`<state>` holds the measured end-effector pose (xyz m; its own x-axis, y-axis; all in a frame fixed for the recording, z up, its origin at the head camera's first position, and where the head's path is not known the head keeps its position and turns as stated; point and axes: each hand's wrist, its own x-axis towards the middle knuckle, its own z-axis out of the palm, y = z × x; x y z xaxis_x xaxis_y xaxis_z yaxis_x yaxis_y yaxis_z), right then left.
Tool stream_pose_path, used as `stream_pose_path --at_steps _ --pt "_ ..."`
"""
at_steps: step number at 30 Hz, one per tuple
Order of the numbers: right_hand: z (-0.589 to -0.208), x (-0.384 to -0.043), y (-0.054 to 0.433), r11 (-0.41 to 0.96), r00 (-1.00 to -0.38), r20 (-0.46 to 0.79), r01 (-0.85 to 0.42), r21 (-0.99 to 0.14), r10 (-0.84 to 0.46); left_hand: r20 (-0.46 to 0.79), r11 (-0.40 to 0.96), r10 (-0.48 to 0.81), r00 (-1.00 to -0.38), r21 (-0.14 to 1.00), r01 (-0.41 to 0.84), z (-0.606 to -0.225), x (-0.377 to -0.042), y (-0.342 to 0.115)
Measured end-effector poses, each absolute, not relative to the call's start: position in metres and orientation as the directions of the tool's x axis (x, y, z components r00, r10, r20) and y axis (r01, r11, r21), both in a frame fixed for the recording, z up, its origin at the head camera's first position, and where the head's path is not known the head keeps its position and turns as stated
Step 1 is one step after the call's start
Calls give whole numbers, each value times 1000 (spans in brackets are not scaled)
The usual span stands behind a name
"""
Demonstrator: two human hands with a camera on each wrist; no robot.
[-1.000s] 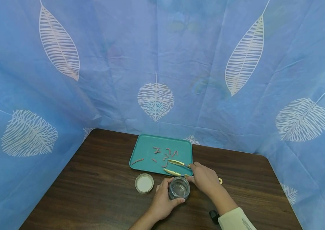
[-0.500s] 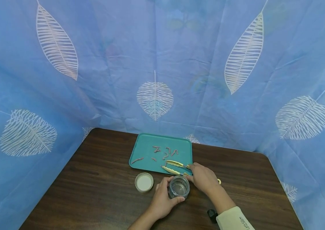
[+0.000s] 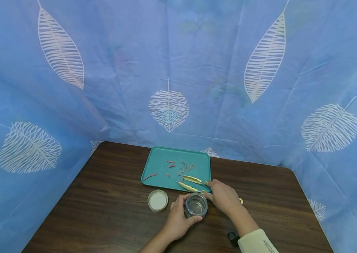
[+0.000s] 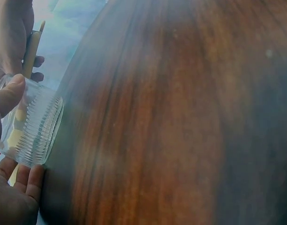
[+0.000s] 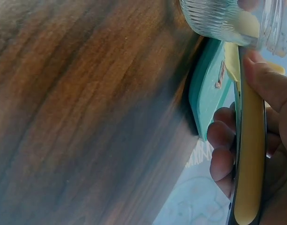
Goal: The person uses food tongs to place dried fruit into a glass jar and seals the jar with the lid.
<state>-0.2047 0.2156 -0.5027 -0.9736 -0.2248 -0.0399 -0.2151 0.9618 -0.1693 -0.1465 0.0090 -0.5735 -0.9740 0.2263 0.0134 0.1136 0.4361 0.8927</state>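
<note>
My left hand [image 3: 176,219] grips a clear glass jar [image 3: 196,205] around its side, thumb in front. In the left wrist view, the jar's ribbed wall [image 4: 38,126] shows between thumb and fingers. My right hand [image 3: 224,195] holds yellow-tipped tongs [image 3: 188,187] just beyond the jar. Their yellow handle [image 5: 251,150] lies between thumb and fingers in the right wrist view. The tong tips stand apart over the near right part of a teal tray [image 3: 160,154], with a pinkish worm-like strip partly hidden between them. Several more pink worm-like strips [image 3: 151,176] lie scattered on the tray.
A round lid [image 3: 158,201] with a white inside lies left of the jar. The dark wooden table [image 3: 102,211] reaches back to a blue curtain [image 3: 118,88] with white leaf prints. A small black object [image 3: 233,239] shows beside the right sleeve.
The tongs have shifted slightly left and their tips have come a little closer together around one pink strip. My left hand and the jar have stayed in place.
</note>
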Motion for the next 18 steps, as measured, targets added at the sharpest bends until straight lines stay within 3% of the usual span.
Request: stream_pose_path --at_steps 18 --pt "-501 -184 245 970 -989 -53 -125 -207 -139 26 450 199 -980 885 115 -576 -145 15"
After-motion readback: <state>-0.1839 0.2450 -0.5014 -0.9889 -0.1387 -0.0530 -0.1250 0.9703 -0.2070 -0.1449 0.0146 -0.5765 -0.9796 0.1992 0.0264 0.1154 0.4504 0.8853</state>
